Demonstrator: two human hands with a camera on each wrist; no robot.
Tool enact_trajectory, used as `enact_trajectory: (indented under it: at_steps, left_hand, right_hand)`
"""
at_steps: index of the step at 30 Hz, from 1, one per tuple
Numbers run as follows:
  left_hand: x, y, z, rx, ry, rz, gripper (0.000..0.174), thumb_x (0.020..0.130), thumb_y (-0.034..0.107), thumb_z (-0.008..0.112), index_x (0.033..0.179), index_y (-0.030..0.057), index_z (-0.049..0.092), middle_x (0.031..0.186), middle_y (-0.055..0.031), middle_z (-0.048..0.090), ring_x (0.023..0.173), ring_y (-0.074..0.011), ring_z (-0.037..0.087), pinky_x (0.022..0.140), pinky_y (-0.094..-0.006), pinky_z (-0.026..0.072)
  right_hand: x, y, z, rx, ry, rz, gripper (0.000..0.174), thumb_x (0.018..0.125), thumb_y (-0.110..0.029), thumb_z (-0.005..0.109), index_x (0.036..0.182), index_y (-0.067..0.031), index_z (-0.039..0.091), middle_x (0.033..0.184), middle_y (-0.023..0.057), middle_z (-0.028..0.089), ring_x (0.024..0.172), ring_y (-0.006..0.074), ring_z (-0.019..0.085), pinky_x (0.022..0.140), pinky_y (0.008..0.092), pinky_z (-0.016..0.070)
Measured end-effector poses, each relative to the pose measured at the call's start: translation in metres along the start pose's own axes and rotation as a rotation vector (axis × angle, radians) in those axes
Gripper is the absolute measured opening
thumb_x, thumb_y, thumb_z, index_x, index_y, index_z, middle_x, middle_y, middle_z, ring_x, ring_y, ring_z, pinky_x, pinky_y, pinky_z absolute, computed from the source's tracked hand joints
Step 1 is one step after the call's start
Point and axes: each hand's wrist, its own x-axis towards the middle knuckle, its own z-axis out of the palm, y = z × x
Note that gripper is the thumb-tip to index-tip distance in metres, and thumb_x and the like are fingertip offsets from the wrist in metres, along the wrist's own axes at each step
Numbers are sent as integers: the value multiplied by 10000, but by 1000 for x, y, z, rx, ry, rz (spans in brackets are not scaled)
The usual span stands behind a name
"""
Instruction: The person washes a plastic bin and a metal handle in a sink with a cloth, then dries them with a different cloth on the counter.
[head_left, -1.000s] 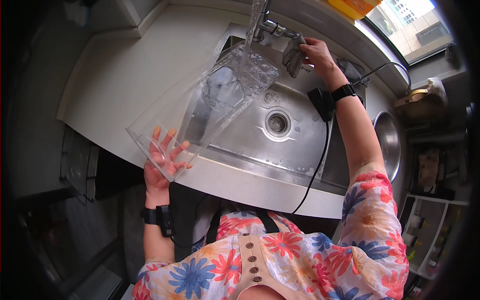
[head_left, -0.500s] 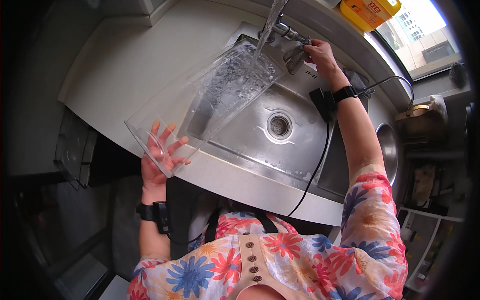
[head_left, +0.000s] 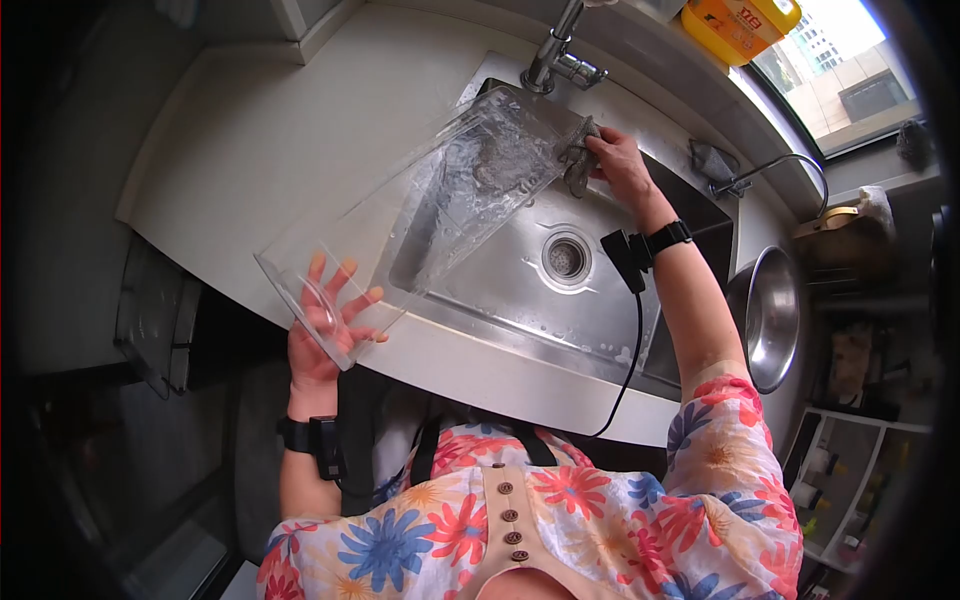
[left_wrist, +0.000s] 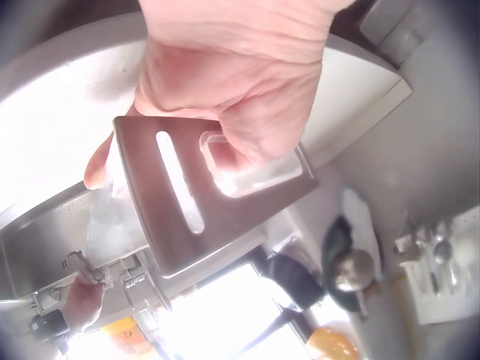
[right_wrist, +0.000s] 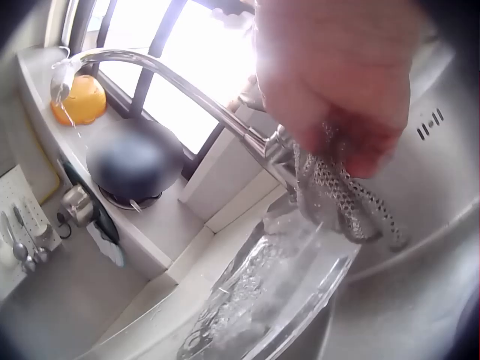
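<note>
The fingers (head_left: 344,274) of the left hand (head_left: 320,335) are spread against the near end of a clear plastic bin (head_left: 425,250), slanted over the steel sink (head_left: 490,315), while the right hand's (head_left: 624,170) pinch a grey mesh cloth (head_left: 578,170) beside its wet far end.

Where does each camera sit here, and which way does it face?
Head: on the head, facing forward and down into the sink; left hand, right hand and floral top show.
Left wrist: on that wrist, facing past the clear container toward the window; both hands show.
Right wrist: on that wrist, facing the tap and clear container; only the right hand shows.
Head and right wrist share the mesh cloth.
</note>
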Motion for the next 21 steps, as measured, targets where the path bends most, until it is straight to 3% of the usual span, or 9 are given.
enact_trajectory:
  at_steps: [4,6,13,15,16,18,19,21]
  left_hand:
    - [1,13,-14,47,5,-26,762,696,-16,487,1376,196,219,1359,-146,317,1146,-458,407,712,-672,456]
    - [2,21,-27,38,5,-54,745,686,-27,475,1363,186,248,1347,-147,334,1129,-457,424,707,-669,460]
    - [8,62,-49,15,115,-143,700,662,-37,459,1321,146,309,1267,-194,409,1086,-454,463,698,-653,472]
    - [9,72,-46,113,275,-182,626,680,-20,465,1285,78,335,1124,-215,500,958,-408,559,669,-540,532]
    - [8,78,-41,112,271,-182,626,680,-20,465,1285,78,335,1124,-215,500,958,-408,559,669,-540,532]
    - [6,84,-29,666,504,-77,543,722,11,489,1247,18,351,909,-154,566,737,-284,628,572,-369,553]
    - [6,87,-39,665,505,-79,543,722,11,489,1247,18,351,909,-154,566,737,-284,628,572,-369,553]
    - [6,94,-58,979,467,81,545,765,19,520,1268,-13,311,834,-111,585,551,-174,597,450,-253,497]
  right_hand:
    - [-24,12,27,27,69,129,285,833,-262,544,1020,-52,589,810,-4,584,656,115,522,614,281,440]
    - [-26,15,40,96,19,189,279,823,-267,572,1003,-55,595,769,-13,569,622,90,494,564,257,415]
    - [-22,9,84,87,106,95,250,789,-205,610,984,-49,599,721,-16,557,584,65,479,493,212,373]
    - [-24,2,95,89,154,89,264,773,-185,612,984,-27,594,720,-15,554,575,66,479,475,215,374]
    - [-23,2,100,88,157,86,264,773,-185,612,984,-27,594,720,-15,554,575,66,479,475,215,374]
    - [-19,3,105,48,208,49,286,760,-167,611,996,-7,588,712,-9,551,561,70,477,457,218,373]
    - [-18,3,107,47,208,51,286,760,-167,611,996,-7,588,712,-9,551,561,70,477,457,218,373]
    - [-16,0,109,35,201,17,289,754,-137,604,1007,3,585,710,0,554,544,73,472,448,222,373]
